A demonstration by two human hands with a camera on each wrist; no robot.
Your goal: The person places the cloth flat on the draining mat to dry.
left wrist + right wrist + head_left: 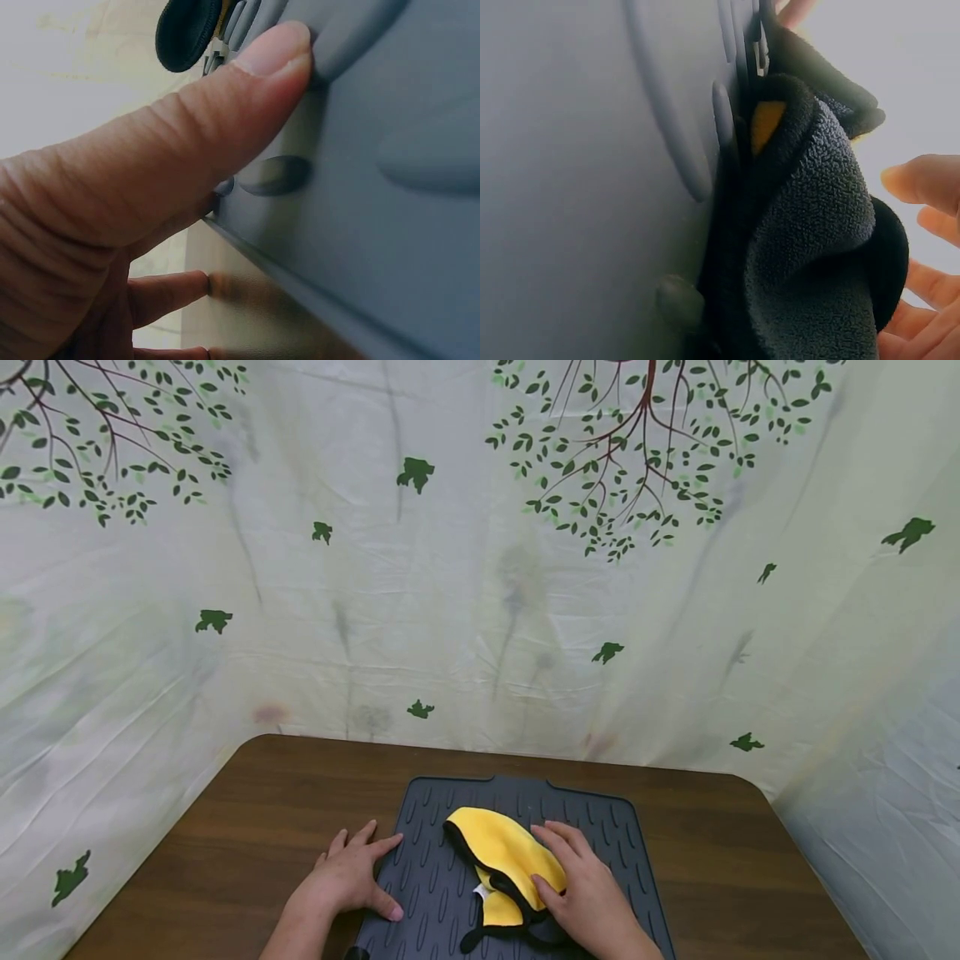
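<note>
A crumpled microfibre cloth (502,847), yellow on one face with black edging and a small white tag, lies on a dark grey ribbed mat (420,860). The right wrist view shows the grey fuzzy face of the cloth (810,202), standing up in folds. My right hand (588,889) rests at the cloth's right side, its thumb and fingers apart over the yellow face. At the mat's left edge is my left hand (341,877), fingers spread. Its thumb (225,112) touches the mat, while other fingertips reach the tabletop in the left wrist view.
The mat lies on a brown wooden table (300,793) with rounded back corners. Behind and around the table hangs a pale curtain (465,610) printed with branches and green leaves. A small black thing (357,953) at the bottom edge is too cut off to identify.
</note>
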